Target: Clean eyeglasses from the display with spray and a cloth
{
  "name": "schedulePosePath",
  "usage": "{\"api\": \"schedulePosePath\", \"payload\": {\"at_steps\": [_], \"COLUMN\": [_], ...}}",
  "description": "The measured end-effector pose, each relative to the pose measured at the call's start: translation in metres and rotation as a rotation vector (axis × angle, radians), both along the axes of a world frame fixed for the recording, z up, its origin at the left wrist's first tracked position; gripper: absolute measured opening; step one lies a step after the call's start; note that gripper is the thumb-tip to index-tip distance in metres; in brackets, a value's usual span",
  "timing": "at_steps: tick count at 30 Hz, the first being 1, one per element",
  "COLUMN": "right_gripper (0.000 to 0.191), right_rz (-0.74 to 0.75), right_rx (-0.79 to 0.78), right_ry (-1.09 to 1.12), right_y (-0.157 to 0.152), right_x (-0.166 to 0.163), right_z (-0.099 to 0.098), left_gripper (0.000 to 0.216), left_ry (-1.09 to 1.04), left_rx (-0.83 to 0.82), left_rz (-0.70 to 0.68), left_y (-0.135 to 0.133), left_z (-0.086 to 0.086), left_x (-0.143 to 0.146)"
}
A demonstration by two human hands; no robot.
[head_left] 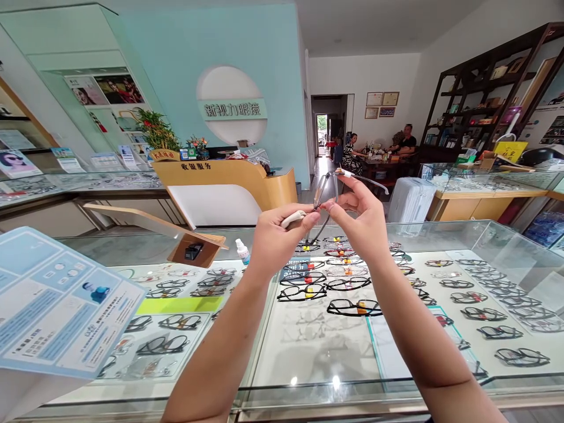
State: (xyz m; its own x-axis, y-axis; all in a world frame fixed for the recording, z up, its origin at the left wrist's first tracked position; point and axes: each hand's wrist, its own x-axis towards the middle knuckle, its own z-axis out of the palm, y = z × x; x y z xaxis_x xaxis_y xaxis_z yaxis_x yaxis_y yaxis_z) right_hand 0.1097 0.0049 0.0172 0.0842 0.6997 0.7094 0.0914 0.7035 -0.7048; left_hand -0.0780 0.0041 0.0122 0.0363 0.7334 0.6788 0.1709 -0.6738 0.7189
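Note:
A pair of eyeglasses [336, 189] with a thin dark frame is held up in front of me above the glass counter, turned on edge. My right hand [359, 211] pinches the frame between thumb and fingers, and one pale temple sticks out to the right past it. My left hand [282, 232] is closed at the lower left of the frame, its thumb and finger meeting at the rim. An off-white piece [293, 219] pokes out from the left fist; its kind cannot be made out. Several black-framed glasses [304, 292] lie on the counter beneath my hands.
The glass display case [304, 352] stretches across the front. A small white bottle [242, 251], a tilted wooden-framed mirror [196, 247] and a blue printed board [57, 305] stand at the left. Two people sit at a table [383, 160] in the back.

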Motion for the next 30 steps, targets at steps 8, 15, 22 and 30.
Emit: {"api": "schedulePosePath", "payload": {"at_steps": [8,15,22,30], "right_gripper": [0.07,0.08,0.069,0.052], "right_rz": [0.039,-0.251,-0.24,0.021], "right_rx": [0.004,0.089,-0.031,0.069], "right_ry": [-0.013,-0.217,-0.495,-0.52], "right_y": [0.006,0.018,0.01,-0.001], "right_x": [0.001,0.013,0.015,0.002], "right_z": [-0.005,-0.012,-0.007,-0.006], "left_gripper": [0.034,0.039,0.04,0.036], "left_ry": [-0.103,-0.346,-0.41,-0.179], "left_rx": [-0.003,0.009,0.042,0.071], "left_rz": [-0.013,0.051,0.126,0.03], "left_y": [0.004,0.004,0.005,0.009], "left_z": [-0.003,0.003,0.004,-0.003], "left_x": [0.003,0.005,0.001,0.003]}}
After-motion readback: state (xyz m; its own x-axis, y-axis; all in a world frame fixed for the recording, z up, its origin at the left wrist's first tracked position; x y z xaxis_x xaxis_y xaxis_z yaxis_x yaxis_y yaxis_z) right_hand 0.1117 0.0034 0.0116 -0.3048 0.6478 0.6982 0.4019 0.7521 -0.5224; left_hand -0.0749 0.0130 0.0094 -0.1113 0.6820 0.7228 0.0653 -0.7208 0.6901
